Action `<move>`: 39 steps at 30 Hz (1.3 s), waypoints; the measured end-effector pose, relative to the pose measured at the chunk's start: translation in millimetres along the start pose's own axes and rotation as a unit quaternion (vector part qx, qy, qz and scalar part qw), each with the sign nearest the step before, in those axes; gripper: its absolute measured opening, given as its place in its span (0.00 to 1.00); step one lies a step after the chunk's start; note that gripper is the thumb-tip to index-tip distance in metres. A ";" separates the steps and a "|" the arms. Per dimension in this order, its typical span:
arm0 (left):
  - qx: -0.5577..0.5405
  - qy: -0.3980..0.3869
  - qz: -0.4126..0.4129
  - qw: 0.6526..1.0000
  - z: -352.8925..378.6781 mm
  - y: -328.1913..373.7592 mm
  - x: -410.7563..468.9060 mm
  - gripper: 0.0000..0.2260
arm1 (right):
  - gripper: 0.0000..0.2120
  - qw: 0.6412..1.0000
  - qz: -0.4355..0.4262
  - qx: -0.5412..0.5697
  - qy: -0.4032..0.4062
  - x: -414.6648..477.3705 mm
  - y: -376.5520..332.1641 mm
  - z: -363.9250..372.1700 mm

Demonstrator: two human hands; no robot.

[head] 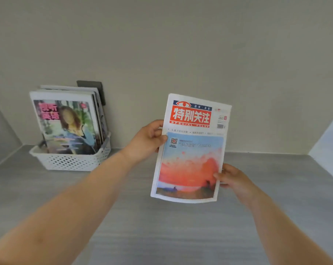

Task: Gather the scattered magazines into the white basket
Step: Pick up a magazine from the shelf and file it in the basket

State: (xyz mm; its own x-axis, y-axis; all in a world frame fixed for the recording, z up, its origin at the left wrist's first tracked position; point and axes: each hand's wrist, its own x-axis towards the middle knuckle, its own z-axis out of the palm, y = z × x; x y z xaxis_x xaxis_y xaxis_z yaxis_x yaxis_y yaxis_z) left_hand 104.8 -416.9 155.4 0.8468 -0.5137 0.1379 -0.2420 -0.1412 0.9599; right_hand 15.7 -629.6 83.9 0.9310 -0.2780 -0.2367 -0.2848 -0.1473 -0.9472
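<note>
A magazine [190, 150] with a red title block and an orange sunset cover is held upright above the grey surface, right of centre. My left hand [146, 142] grips its left edge, thumb on the cover. At the lower right edge my right hand [232, 178] pinches the same magazine. The white perforated basket [72, 161] stands at the back left against the wall. Several magazines [66, 125] stand in it, the front one showing a person on its cover.
A grey wood-grain surface [162, 226] runs under my arms, meeting a beige wall at the back. A dark wall plate [93, 87] sits behind the basket. Side panels close in at the far left and right.
</note>
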 end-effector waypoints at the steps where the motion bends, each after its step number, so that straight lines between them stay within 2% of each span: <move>1: 0.004 0.027 -0.006 1.000 -25.1 -3.9 -5.7 0.12 | 0.13 1.000 -0.006 -0.005 -0.004 3.2 -7.9 24.1; 4: 0.010 0.105 -0.022 0.994 -96.9 -20.8 -24.5 0.14 | 0.05 0.999 -0.018 -0.038 0.003 18.3 -27.0 98.4; 9: 0.027 0.216 -0.029 0.976 -201.6 -52.4 -45.7 0.14 | 0.09 0.990 -0.054 -0.127 0.019 41.6 -53.6 219.9; 13: 0.025 0.249 -0.031 0.968 -273.7 -65.4 -51.8 0.15 | 0.07 0.986 -0.077 -0.144 0.039 57.7 -79.6 283.0; 19: -0.001 0.299 -0.005 0.954 -349.4 -71.4 -33.1 0.14 | 0.07 0.975 -0.139 -0.164 0.047 90.3 -129.4 340.3; 23: 0.010 0.317 -0.023 0.948 -378.4 -88.0 -11.6 0.14 | 0.08 0.975 -0.137 -0.167 0.057 118.9 -138.2 368.6; 29: 0.015 0.312 -0.080 0.947 -393.0 -139.4 13.7 0.12 | 0.10 0.971 -0.054 -0.230 0.036 155.2 -123.1 398.3; 33: 0.020 0.298 -0.111 0.948 -392.0 -169.2 22.3 0.12 | 0.11 0.960 -0.037 -0.275 0.035 171.3 -106.6 407.0; 39: 0.063 0.324 -0.134 0.934 -388.9 -197.8 34.3 0.10 | 0.07 0.950 -0.043 -0.293 0.103 183.6 -87.3 414.2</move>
State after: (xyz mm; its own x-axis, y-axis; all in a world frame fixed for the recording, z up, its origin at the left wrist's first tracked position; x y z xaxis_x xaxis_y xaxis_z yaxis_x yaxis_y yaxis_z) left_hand 365.9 -77.5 65.1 0.9841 0.1687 0.0546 0.0007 -0.3117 0.9502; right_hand 306.1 -274.6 33.6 0.9094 -0.4114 -0.0605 -0.3445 -0.6639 -0.6638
